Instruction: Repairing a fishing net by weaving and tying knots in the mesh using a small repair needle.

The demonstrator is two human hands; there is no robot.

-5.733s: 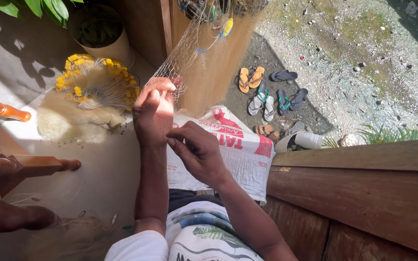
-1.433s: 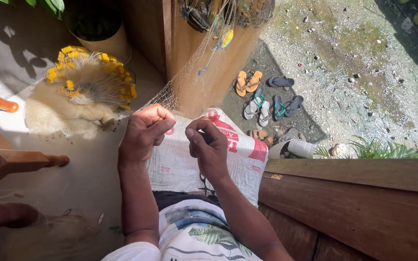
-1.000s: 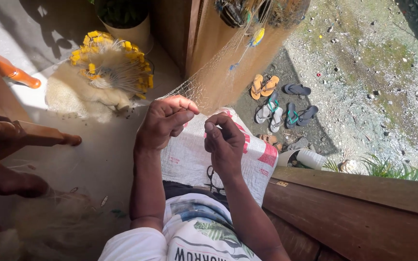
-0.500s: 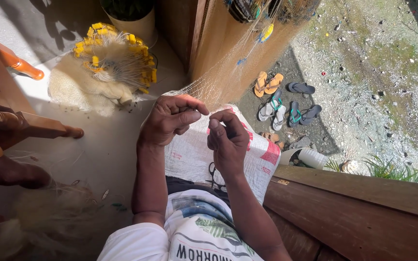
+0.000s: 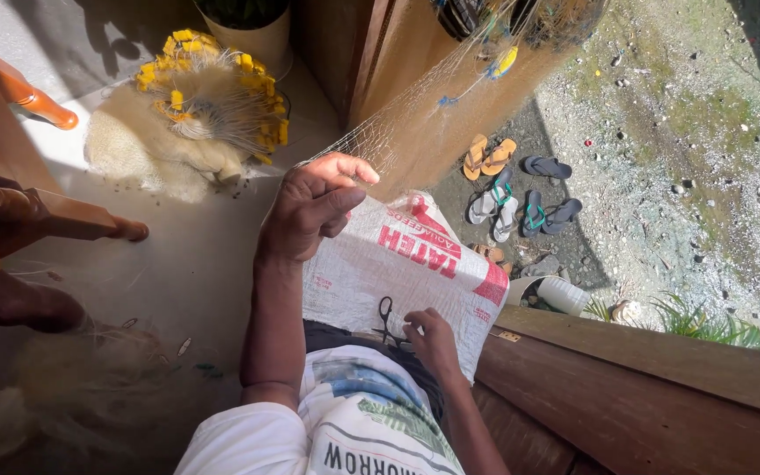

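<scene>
Our left hand (image 5: 314, 207) is raised in front of us, its fingers (image 5: 345, 167) pinching a strand of the fine net (image 5: 406, 132), which stretches taut from the grip up toward the wooden post (image 5: 371, 53), where it hangs with a yellow float (image 5: 505, 62). Our right hand (image 5: 433, 339) is down at the lap, fingers curled and resting on the black scissors (image 5: 386, 318) that lie on the white sack (image 5: 415, 264) spread over our knees; we cannot tell whether the hand has closed on the handles. We judge the step in hand to be a cut or trim in mending the net: one hand keeps the mesh tight, the other is at the tool. A next move would call for lifting the scissors to the pinched strand without slackening the net, and for care that the blades meet only the one thread

Around us, a heap of net with yellow floats (image 5: 195, 114) lies on the pale floor (image 5: 178, 255) near a pot (image 5: 252, 40). A wooden chair (image 5: 37, 211) stands to our left, with more loose net (image 5: 63, 387) under it. Beyond the wooden ledge (image 5: 644, 378), sandals (image 5: 512, 180) sit on the gravel, well apart from us. The sack's loose edge and the fine mesh just beside the pinched fingers could snag the blades
</scene>
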